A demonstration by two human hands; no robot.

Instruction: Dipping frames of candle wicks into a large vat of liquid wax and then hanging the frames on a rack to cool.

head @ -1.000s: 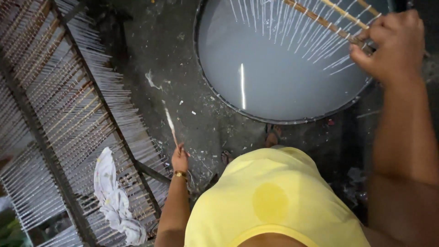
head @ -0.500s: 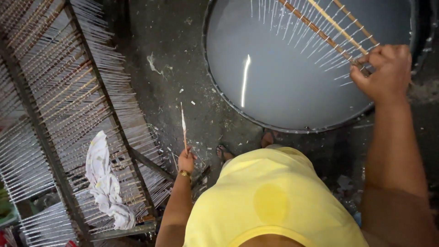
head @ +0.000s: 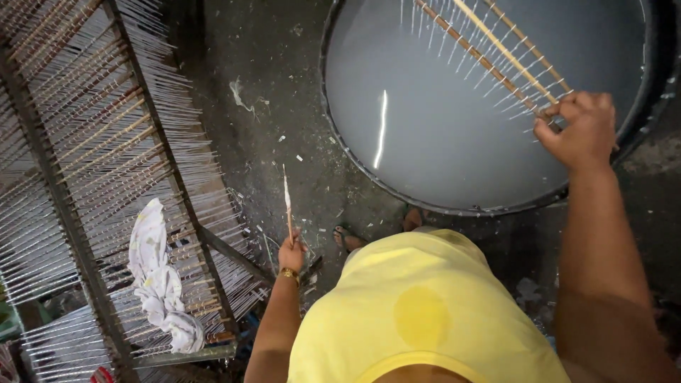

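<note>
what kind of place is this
Probably a small workshop for dipping candles or similar sticks by hand. The right hand holds wooden slats of thin sticks over a big round vat of pale liquid, and a rack holds rows more.

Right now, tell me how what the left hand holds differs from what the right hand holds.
The left hand holds one single stick, upright over the dark floor. The right hand grips several long wooden slats strung with many thin white sticks, held out flat over the round vat of pale liquid. Both are slim, pale-coated sticks.
</note>
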